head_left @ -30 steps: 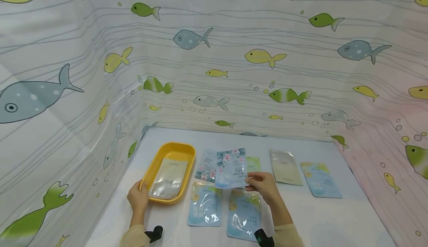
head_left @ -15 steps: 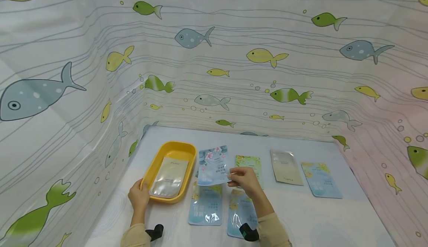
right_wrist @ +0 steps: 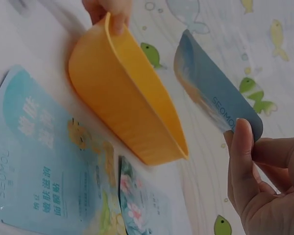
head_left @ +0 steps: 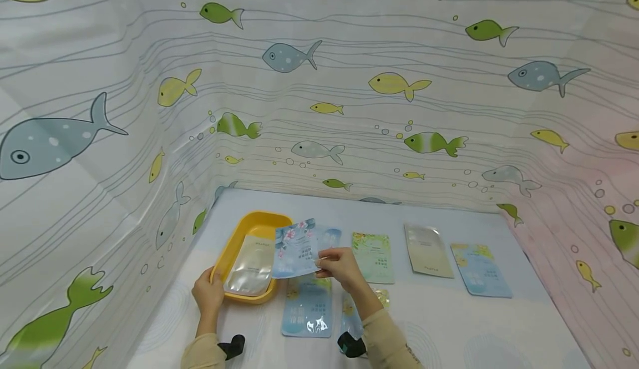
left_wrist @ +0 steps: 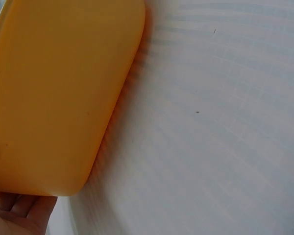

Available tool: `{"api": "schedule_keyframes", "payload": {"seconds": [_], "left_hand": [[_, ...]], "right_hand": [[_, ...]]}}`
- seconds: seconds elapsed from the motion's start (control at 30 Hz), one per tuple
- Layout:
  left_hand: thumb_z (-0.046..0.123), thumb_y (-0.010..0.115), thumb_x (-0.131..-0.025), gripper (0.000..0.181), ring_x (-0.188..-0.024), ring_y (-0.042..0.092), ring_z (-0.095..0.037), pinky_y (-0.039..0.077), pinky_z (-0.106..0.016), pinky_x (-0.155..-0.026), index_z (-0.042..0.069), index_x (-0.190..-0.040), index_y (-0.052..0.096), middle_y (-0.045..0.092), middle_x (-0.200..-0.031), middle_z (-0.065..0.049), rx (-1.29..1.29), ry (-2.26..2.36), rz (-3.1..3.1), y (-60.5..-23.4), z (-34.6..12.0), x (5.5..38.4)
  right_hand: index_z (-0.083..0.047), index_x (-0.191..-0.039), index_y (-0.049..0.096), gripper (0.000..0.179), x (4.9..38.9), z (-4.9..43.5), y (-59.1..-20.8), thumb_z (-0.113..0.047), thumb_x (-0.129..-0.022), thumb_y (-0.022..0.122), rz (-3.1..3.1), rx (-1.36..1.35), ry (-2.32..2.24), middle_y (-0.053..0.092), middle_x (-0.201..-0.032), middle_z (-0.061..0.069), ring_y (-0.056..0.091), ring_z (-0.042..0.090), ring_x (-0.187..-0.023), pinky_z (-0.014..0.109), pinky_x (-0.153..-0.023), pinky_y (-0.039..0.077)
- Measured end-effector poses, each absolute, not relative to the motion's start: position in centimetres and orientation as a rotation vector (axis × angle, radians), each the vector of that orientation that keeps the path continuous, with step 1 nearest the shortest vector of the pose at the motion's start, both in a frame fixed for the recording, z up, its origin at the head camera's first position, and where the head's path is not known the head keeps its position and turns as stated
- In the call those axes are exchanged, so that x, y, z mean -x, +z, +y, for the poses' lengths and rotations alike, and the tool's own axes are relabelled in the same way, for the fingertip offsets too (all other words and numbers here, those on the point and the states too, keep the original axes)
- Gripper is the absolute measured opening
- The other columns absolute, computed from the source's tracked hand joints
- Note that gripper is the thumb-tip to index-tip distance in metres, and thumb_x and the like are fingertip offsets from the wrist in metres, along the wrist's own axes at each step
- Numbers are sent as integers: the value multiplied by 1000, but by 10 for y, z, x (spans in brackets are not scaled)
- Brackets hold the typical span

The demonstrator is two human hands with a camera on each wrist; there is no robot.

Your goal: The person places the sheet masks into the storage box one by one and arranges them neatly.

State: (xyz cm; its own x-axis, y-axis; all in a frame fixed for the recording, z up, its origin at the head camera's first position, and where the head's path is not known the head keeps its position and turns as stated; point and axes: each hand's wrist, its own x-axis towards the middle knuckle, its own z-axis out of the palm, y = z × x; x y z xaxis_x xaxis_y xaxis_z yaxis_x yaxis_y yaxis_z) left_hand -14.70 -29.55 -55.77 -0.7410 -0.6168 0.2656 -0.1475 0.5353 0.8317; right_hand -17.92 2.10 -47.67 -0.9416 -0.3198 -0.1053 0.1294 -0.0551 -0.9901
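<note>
My left hand [head_left: 207, 291] grips the near-left rim of a yellow plastic tray [head_left: 244, 219]; in the right wrist view its thumb hooks over the tray's edge. A silvery sheet mask packet [head_left: 249, 269] lies inside the tray. My right hand [head_left: 341, 269] pinches a blue floral sheet mask packet [head_left: 294, 249] by its right edge, thumb against fingers. That packet is raised, tilted, and overlaps the tray's right side in the head view. In the right wrist view the held packet [right_wrist: 206, 78] bows slightly, above the level of the tray wall [right_wrist: 108, 98].
Another floral packet [head_left: 329, 237] lies partly hidden behind the held one. A green packet [head_left: 373, 261], a beige packet [head_left: 428, 252] and a blue packet [head_left: 481, 272] lie rightward. Two blue packets lie nearer, one [head_left: 307, 313] right of the tray, the other [head_left: 351, 313] partly under my right forearm.
My right hand has carried the floral packet leftward, from over the other floral packet to the tray's right side, uncovering the green packet. My left hand stays on the tray.
</note>
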Motion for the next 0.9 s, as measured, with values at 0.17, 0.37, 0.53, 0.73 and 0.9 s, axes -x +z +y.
{"api": "schedule_keyframes", "payload": {"seconds": [0.17, 0.37, 0.53, 0.73, 0.9], "left_hand": [[-4, 52, -87, 24, -99, 55, -54, 42, -59, -87, -18, -105, 59, 59, -104, -37, -612, -1121, -2234, -557, -296, 147], [-3, 51, -88, 25, -100, 54, -54, 41, -59, -88, -18, -106, 59, 59, -105, -37, -624, -1118, -2242, -558, -296, 147], [-3, 52, -88, 24, -98, 54, -54, 41, -59, -88, -18, -106, 59, 59, -104, -37, -621, -1111, -2237, -558, -296, 147], [-4, 53, -88, 23, -96, 55, -54, 42, -59, -85, -18, -105, 60, 60, -102, -37, -613, -1101, -2233, -558, -295, 147], [-6, 53, -87, 22, -96, 56, -54, 42, -59, -86, -18, -104, 60, 60, -102, -37, -610, -1102, -2226, -557, -295, 147]], "right_hand": [[20, -110, 57, 29, 180, 3, -480, 8, -84, 61, 1914, 188, -2054, 67, -90, 25, 68, 20, -61, 33, -62, 57], [19, -108, 59, 28, 182, -16, -481, 8, -82, 63, 1901, 149, -2055, 68, -88, 25, 68, 19, -59, 31, -59, 57], [20, -104, 59, 24, 179, -31, -478, 11, -82, 61, 1889, 104, -2073, 66, -86, 27, 67, 18, -58, 31, -60, 57], [18, -101, 61, 22, 180, -46, -490, 11, -80, 63, 1936, 50, -2062, 67, -83, 24, 68, 23, -59, 36, -61, 57], [17, -101, 61, 22, 183, -60, -500, 11, -80, 63, 1971, 13, -2050, 67, -82, 24, 69, 28, -61, 34, -58, 57]]}}
